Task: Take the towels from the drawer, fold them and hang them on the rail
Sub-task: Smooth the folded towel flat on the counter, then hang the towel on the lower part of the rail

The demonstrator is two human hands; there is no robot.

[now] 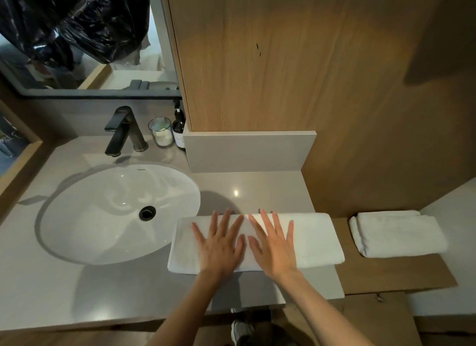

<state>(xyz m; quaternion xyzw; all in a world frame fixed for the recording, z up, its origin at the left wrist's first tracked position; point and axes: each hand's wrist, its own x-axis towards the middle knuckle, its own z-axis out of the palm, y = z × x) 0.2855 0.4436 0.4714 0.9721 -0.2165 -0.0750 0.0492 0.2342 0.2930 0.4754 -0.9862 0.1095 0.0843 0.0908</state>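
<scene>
A white towel (314,240), folded into a long strip, lies on the grey countertop (252,188) to the right of the sink. My left hand (219,242) and my right hand (274,242) rest flat on its middle, side by side, fingers spread and pointing away from me. A second white towel (396,233), folded into a smaller rectangle, lies on a brown wooden surface (386,271) to the right. No drawer or rail shows in this view.
A white oval sink (103,217) with a dark tap (123,129) takes up the left. A glass (161,132) and a dark pump bottle (179,129) stand behind it. A wooden cabinet panel (283,62) rises behind the counter, beside a mirror (85,36).
</scene>
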